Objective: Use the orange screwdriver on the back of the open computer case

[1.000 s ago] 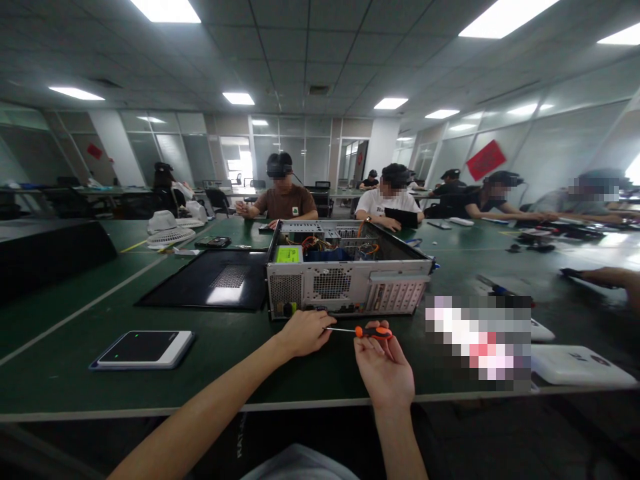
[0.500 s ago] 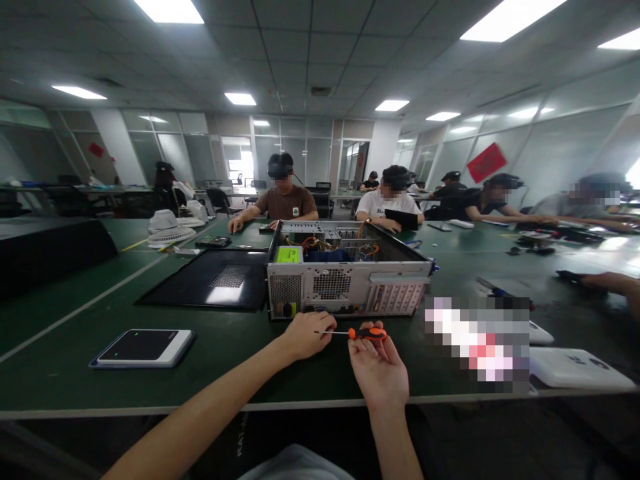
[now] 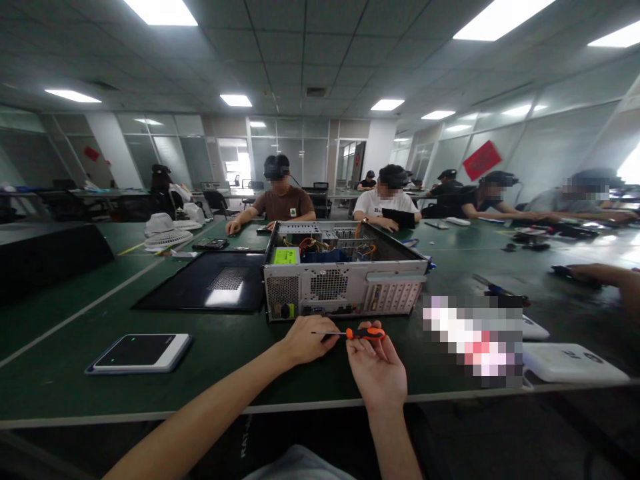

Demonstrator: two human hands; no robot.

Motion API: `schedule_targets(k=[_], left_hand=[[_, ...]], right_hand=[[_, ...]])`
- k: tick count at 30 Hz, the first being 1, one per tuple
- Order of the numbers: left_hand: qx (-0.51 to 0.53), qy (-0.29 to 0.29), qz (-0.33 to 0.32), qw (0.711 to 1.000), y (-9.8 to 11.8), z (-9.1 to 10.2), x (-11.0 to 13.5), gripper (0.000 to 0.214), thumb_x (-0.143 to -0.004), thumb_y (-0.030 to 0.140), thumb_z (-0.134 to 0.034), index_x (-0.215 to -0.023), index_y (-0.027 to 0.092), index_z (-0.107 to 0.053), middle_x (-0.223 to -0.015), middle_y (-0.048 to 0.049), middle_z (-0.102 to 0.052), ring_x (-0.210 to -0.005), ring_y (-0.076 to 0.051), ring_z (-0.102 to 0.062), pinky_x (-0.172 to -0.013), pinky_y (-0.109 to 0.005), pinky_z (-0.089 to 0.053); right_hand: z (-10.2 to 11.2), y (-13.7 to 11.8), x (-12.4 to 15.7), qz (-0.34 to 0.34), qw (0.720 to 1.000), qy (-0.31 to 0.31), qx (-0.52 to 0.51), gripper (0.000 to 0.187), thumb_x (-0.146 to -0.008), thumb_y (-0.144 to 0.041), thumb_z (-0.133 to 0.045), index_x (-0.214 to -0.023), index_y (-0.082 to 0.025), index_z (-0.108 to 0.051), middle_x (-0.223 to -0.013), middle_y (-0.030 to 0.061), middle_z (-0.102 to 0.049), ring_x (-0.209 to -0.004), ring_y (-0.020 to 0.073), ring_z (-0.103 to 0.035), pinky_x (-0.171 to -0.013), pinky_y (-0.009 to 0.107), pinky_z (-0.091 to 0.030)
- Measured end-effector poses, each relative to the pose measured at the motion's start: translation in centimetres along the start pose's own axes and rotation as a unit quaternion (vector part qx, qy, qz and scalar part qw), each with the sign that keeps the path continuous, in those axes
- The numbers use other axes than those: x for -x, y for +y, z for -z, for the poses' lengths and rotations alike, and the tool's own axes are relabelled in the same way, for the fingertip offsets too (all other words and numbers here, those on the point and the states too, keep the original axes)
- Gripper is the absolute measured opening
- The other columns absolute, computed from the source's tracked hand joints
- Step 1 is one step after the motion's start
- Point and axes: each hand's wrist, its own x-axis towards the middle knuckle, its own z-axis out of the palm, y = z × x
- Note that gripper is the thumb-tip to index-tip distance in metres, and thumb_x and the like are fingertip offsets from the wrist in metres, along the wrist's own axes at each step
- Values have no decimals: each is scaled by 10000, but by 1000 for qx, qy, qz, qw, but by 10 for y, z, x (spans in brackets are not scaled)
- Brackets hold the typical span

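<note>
A small screwdriver [image 3: 364,333] with an orange and black handle lies level between both hands, just in front of an open grey computer case [image 3: 345,283] on the green table [image 3: 75,360]. My right hand [image 3: 377,370] is palm up, its fingers curled round the handle. My left hand [image 3: 305,339] is closed, pinching the thin metal shaft near its tip. The case's rear panel with fan grille and slots faces me; cables and a green-labelled part show inside.
The black side panel [image 3: 210,288] lies left of the case. A flat black-and-white device [image 3: 140,352] sits near left, white devices [image 3: 570,362] near right. A white fan [image 3: 165,233] stands further back. Several people sit across the table; another person's hand [image 3: 600,273] rests at far right.
The screwdriver and both hands have shifted slightly left and toward me; the shaft tip now sticks out past my left fingers. The grip is the same.
</note>
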Motion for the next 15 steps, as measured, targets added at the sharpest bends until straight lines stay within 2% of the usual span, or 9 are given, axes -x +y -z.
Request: schedule_targets(k=[5, 10, 15], left_hand=[[-27, -32, -33, 999, 0, 2, 2, 271, -1017, 335, -547, -1200, 260, -732, -1227, -13, -757, -1035, -200, -717, -859, -313, -570], [-21, -63, -35, 997, 1, 7, 1, 296, -1023, 361, -539, -1221, 248, -728, -1279, -42, -734, -1115, -209, -696, -936, -327, -561], [-36, -81, -41, 995, 4, 11, 1, 348, -1048, 373, -491, -1316, 247, -674, -1388, -37, -679, -1135, -222, -682, -928, -344, -564]], right_hand=[[-1, 0, 1, 2, 1000, 1, 6, 109, -908, -214, -580, -988, -210, -654, -937, 8, -703, -549, 71, -470, -618, 275, -486], [0, 0, 2, 5, 999, -41, 14, 26, -908, -224, -600, -885, -211, -599, -925, -1, -657, -575, 88, -472, -635, 302, -485], [-1, 1, 3, 5, 999, -37, 9, 16, -906, -202, -583, -894, -211, -589, -919, -3, -641, -578, 91, -470, -633, 303, -480]])
